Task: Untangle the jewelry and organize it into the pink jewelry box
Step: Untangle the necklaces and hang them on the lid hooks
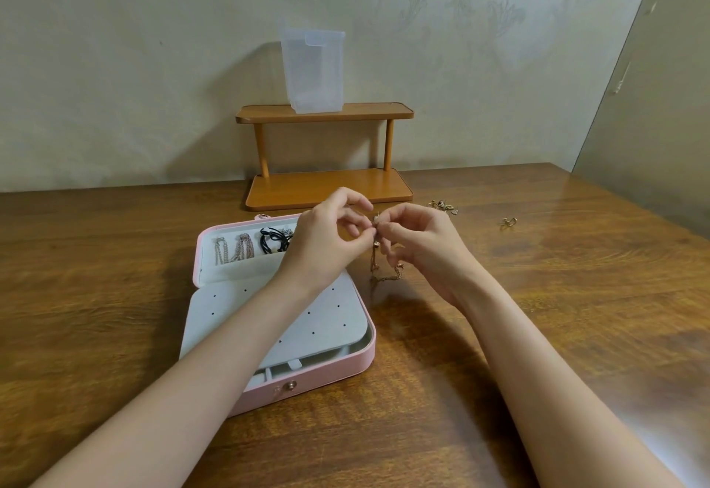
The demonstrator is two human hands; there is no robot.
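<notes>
Head view: gold chain (374, 257) pinched by left hand (326, 241) and right hand (418, 245), just right of pink jewelry box (330, 374)
Several chains (234, 249) stowed in box lid; loose pieces (443, 206) right of box remain

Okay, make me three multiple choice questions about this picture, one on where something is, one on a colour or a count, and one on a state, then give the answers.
1. Where does the clear plastic container stand?
A. top of the wooden shelf
B. in the box
C. on the table

2. What colour is the jewelry box outside?
A. white
B. pink
C. brown

3. What are the hands doing?
A. resting flat
B. closing the box
C. pinching a gold chain

Answers: 1 A, it sits on the upper tier. 2 B, its rim and front wall are pink. 3 C, the left hand and right hand pinch the chain between them, above the table.
</notes>
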